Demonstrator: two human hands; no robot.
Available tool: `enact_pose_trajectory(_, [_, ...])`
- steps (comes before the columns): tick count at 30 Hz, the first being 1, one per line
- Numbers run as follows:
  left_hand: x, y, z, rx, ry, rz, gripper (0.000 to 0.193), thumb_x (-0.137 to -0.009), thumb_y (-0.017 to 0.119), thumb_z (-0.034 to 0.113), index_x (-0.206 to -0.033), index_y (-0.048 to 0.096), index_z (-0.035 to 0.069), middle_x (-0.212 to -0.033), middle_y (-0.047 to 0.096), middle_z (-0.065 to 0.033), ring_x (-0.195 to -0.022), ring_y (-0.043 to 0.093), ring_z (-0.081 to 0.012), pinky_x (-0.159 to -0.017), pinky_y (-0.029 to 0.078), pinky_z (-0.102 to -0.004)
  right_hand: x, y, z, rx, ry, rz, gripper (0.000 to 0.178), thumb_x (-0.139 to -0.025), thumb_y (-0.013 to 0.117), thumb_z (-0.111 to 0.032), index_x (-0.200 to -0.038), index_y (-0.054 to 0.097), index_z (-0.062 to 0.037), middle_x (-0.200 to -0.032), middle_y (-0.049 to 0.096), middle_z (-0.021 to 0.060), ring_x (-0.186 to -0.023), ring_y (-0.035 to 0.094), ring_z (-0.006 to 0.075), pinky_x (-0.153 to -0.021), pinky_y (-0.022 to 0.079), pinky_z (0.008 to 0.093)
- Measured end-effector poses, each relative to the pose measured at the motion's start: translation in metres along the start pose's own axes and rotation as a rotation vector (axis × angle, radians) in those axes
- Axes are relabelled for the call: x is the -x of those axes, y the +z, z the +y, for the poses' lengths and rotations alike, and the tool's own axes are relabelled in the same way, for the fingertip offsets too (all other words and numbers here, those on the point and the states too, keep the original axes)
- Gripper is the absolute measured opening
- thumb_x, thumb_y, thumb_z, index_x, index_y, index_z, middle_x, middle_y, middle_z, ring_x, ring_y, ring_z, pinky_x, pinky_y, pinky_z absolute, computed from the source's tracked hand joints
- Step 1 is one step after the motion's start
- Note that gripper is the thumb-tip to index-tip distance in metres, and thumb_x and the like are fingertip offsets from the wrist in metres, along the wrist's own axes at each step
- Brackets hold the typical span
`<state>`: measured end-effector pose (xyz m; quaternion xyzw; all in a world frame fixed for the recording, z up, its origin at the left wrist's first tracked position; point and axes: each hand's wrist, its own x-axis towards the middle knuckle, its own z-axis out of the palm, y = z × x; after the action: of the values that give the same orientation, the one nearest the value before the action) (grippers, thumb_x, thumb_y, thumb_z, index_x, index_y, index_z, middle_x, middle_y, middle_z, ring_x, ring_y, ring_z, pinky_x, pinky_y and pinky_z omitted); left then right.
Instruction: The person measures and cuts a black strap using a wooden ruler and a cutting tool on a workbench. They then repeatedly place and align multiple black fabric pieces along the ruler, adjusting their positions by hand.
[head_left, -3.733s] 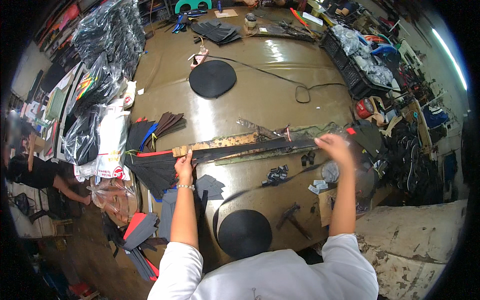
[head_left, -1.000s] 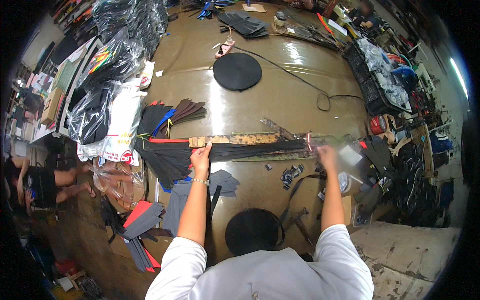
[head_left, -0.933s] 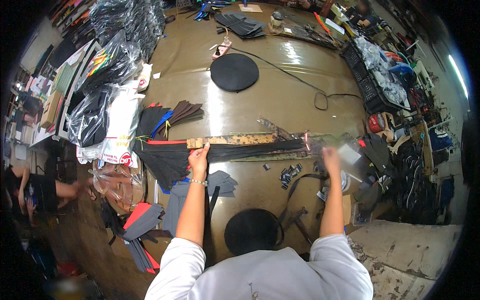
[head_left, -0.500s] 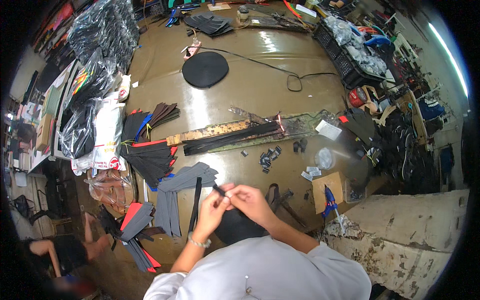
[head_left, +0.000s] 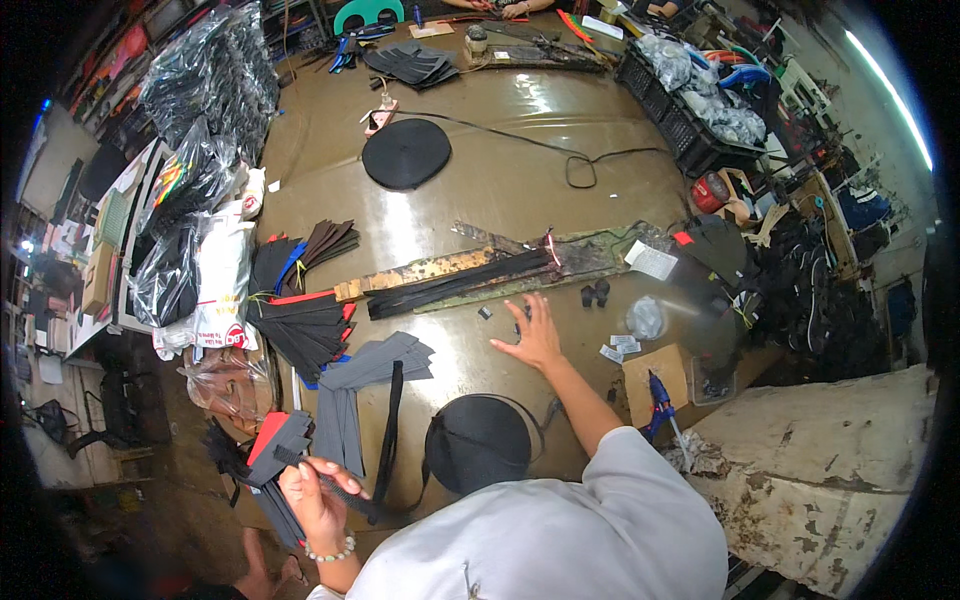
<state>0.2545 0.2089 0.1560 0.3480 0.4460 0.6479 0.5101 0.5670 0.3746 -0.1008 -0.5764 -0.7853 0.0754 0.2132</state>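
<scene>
My left hand (head_left: 318, 498), low at the left by the grey strips (head_left: 282, 452), pinches a narrow black webbing strap (head_left: 342, 490). Its free end sticks up past my fingers, and the rest hangs toward the roll of black webbing (head_left: 478, 443) lying on the table in front of me. My right hand (head_left: 532, 335) reaches forward, fingers spread, over a scatter of small black pieces (head_left: 485, 312). It hides most of them, and whether the fingertips touch any I cannot make out. Another length of black strap (head_left: 392, 420) lies left of the roll.
Beyond my right hand lies a wooden board (head_left: 420, 278) with black strips along it. A larger black webbing roll (head_left: 406, 153) sits farther back near a cable. On the right are a blue glue gun (head_left: 660, 400) and a cardboard piece (head_left: 650, 375). Another person's hands (head_left: 514, 9) show at the far edge.
My hands were together above the roll and have separated. The left went down and left with the strap; the right let go and moved forward to the small black pieces, uncovering the roll.
</scene>
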Motion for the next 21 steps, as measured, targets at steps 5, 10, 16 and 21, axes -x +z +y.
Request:
enact_pose_trajectory(5, [-0.01, 0.019, -0.018, -0.013, -0.067, 0.051, 0.034, -0.094, 0.04, 0.027, -0.08, 0.051, -0.003, -0.06, 0.054, -0.0142, -0.052, 0.056, -0.0202, -0.046, 0.051, -0.0341, -0.012, 0.022, -0.033, 0.103, 0.003, -0.06, 0.049, -0.079, 0.055, -0.047, -0.117, 0.049, -0.0175, -0.119, 0.041, 0.0119, -0.113, 0.035, 0.033, -0.098, 0.026, 0.0499])
enact_pose_trajectory(10, [-0.015, 0.035, -0.028, -0.029, -0.101, 0.058, 0.032, -0.094, 0.041, 0.024, -0.082, 0.052, -0.004, -0.062, 0.055, -0.0138, -0.053, 0.055, -0.0193, -0.05, 0.052, -0.0341, -0.01, 0.035, -0.017, 0.028, -0.102, -0.015, 0.018, -0.081, 0.057, -0.029, -0.092, 0.058, -0.0144, -0.09, 0.053, 0.0058, -0.088, 0.052, 0.0222, -0.075, 0.044, 0.0394])
enact_pose_trajectory(16, [-0.016, 0.039, -0.032, -0.06, -0.144, 0.082, 0.032, -0.093, 0.042, 0.024, -0.081, 0.053, -0.004, -0.062, 0.055, -0.0126, -0.054, 0.055, -0.0175, -0.052, 0.052, -0.0329, -0.003, 0.023, 0.027, 0.099, -0.241, 0.074, 0.01, -0.08, 0.059, -0.021, -0.079, 0.057, -0.0109, -0.065, 0.051, 0.0049, -0.053, 0.053, 0.0187, -0.043, 0.044, 0.0308])
enact_pose_trajectory(21, [-0.02, 0.044, -0.04, -0.049, -0.152, 0.096, 0.029, -0.093, 0.043, 0.024, -0.082, 0.053, -0.001, -0.064, 0.054, -0.01, -0.056, 0.054, -0.0155, -0.051, 0.05, -0.0313, 0.049, -0.06, 0.091, -0.099, 0.529, 0.452, 0.013, -0.083, 0.056, -0.017, -0.077, 0.058, -0.0059, -0.07, 0.058, 0.0139, -0.061, 0.056, 0.0323, -0.053, 0.044, 0.0403])
